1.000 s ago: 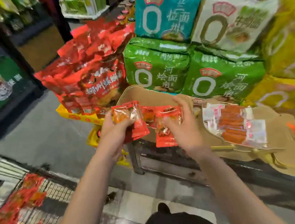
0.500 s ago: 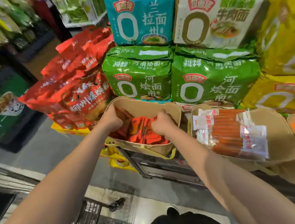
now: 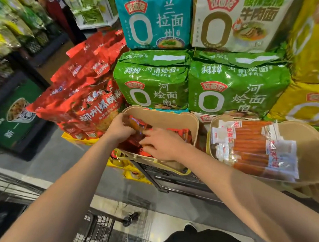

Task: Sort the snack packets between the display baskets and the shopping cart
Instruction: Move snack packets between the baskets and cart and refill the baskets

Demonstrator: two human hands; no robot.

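A tan display basket (image 3: 175, 114) holds several red and orange snack packets (image 3: 182, 133). My left hand (image 3: 120, 128) is at the basket's left side, and its fingers curl round an orange-red snack packet (image 3: 135, 122) there; the view of it is blurred. With fingers spread, my right hand (image 3: 161, 144) rests on top of the packets in the middle of the basket. A corner of the wire shopping cart (image 3: 96, 235) shows at the bottom left, below my left forearm.
A second tan basket (image 3: 310, 151) to the right holds sausage packs (image 3: 252, 148). Large noodle bags, green (image 3: 152, 83) and teal (image 3: 154, 20), are stacked behind the baskets. Red bags (image 3: 88, 99) pile up on the left. A black metal rack (image 3: 178, 178) stands under the baskets.
Both hands held snack packets above the basket, then lowered them into it. My right hand has since opened flat over the packets, while the left still grips one.
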